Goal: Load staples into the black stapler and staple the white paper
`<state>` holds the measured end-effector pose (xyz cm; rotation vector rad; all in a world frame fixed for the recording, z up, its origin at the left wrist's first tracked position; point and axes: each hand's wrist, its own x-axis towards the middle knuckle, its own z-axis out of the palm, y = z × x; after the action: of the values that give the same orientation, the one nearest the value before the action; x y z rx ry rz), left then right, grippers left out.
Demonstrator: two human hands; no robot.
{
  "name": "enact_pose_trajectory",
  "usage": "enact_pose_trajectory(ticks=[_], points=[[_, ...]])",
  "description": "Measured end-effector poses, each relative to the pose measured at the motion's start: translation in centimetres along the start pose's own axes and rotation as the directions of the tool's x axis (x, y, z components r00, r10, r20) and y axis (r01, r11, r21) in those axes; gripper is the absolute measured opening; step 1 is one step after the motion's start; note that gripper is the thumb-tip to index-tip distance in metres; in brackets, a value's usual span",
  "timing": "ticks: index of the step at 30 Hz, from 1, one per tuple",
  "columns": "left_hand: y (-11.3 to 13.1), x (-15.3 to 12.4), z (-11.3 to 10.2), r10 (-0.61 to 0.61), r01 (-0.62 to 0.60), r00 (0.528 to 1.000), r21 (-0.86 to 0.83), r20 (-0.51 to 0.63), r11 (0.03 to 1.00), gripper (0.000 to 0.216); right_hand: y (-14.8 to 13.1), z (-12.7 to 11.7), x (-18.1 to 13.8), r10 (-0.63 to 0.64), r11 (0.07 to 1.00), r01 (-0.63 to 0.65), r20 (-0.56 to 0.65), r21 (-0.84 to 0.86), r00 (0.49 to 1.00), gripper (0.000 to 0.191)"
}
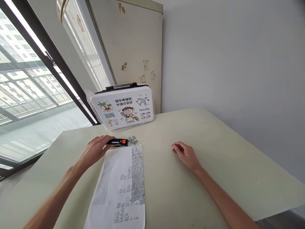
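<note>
My left hand [96,149] lies at the top left corner of a long white printed sheet [120,187], its fingers closed round the end of a small black tool with an orange button [118,142]. Small grey metal pieces [132,140] lie just right of that tool. My right hand [185,155] rests on the pale green table [214,152] to the right of the sheet, fingers loosely curled, holding nothing that I can see.
A white cartoon-printed case with a black handle [124,107], wrapped in clear plastic, stands at the table's far edge. Behind it is a worn cream cabinet [133,47]. A large window [30,95] runs along the left, a grey wall on the right.
</note>
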<state>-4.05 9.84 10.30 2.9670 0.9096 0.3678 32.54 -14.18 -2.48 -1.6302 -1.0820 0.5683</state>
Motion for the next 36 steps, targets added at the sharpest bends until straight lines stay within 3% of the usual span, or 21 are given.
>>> enact_pose_trajectory(ticks=[3, 6, 11, 15, 21, 28, 36], points=[[4.7, -0.6, -1.1, 0.081, -0.087, 0.990, -0.056, -0.112, 0.995, 0.034, 0.1, 0.1, 0.1, 0.020, 0.998, -0.020, -0.004, 0.055, 1.000, 0.039], [10.5, -0.2, -0.7, 0.161, -0.177, 0.979, -0.135, -0.121, 0.975, 0.028, 0.2, -0.1, 0.4, 0.054, 0.989, -0.051, -0.017, 0.141, 0.998, 0.042], [18.8, 1.6, 3.6, 0.265, -0.271, 0.963, -0.233, -0.056, 0.934, 0.021, -0.1, -1.5, 0.7, 0.099, 0.957, -0.082, -0.048, 0.278, 0.994, 0.048], [22.3, 2.9, 7.7, 0.286, -0.283, 0.958, -0.280, -0.032, 0.917, 0.020, -0.5, -2.4, 0.5, 0.106, 0.939, -0.084, -0.050, 0.333, 0.993, 0.048], [23.2, 3.5, 10.5, 0.254, -0.262, 0.965, -0.340, -0.068, 0.903, 0.020, -0.9, -2.0, 0.3, 0.073, 0.955, -0.076, 0.019, 0.287, 0.997, 0.044], [20.5, 1.9, 10.6, 0.132, -0.155, 0.988, -0.465, -0.080, 0.872, 0.043, 0.0, -1.2, 0.2, 0.056, 0.978, -0.071, 0.083, 0.194, 0.995, 0.046], [19.2, 0.8, 11.1, 0.100, -0.120, 0.993, -0.456, -0.067, 0.882, 0.015, -0.7, -1.6, -0.1, 0.052, 0.981, -0.081, 0.162, 0.174, 0.985, 0.048]])
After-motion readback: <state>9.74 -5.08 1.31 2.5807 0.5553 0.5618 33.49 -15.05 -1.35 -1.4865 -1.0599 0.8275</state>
